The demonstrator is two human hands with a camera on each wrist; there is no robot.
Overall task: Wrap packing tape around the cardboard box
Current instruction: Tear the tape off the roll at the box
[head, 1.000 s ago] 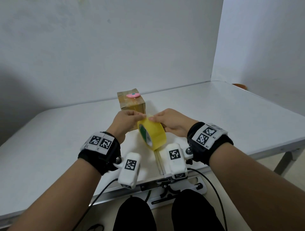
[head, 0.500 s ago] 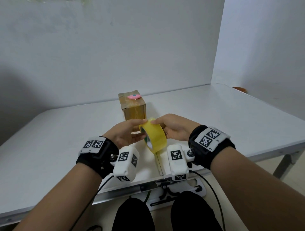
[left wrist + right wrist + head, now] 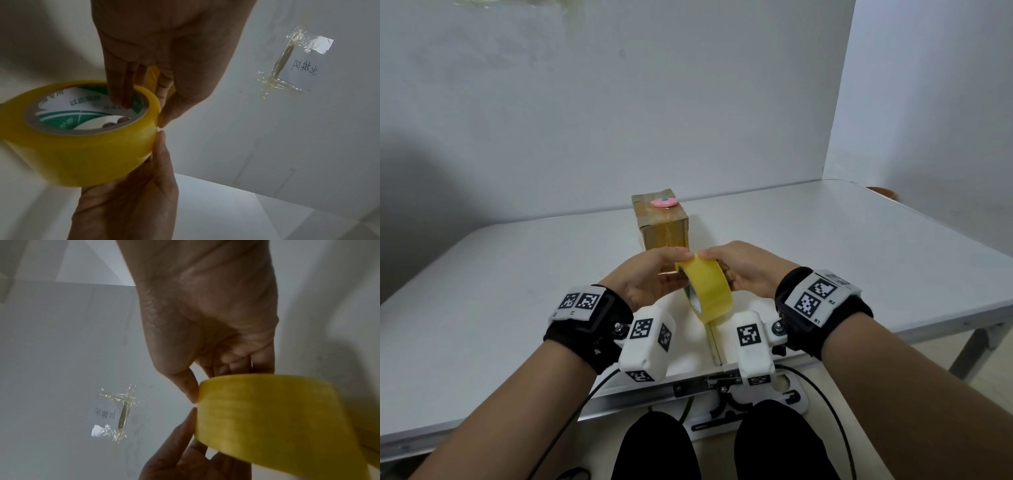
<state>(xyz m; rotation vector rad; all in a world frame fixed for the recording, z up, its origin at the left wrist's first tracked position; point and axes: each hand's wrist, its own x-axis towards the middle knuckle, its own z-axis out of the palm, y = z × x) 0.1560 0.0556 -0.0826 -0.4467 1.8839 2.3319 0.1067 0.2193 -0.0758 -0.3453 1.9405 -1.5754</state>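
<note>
I read both hands as closed on the tape roll [image 3: 705, 291], held on edge above the near worktop [image 3: 482, 291]. Left hand [image 3: 650, 277]: fingers reach into the core and the thumb lies on the outer yellow face, as the left wrist view shows [image 3: 168, 48]. Right hand [image 3: 743, 270]: it holds the far side of the roll, thumb tip set against the roll's edge next to the left thumb tip; in the left wrist view it enters from below [image 3: 127, 203].

Only the left wrist view shows the roll's brown core with a green-and-white printed liner. Only the wrist views show a paper note [image 3: 104, 416] with handwriting, stuck on the wall with crumpled clear tape. Only the head view shows the cardboard box [image 3: 662, 224]: it stands upright on the worktop just beyond the hands, apart from the roll, with a pink disc [image 3: 663, 202] on its top. I cannot tell whether the box holds anything
</note>
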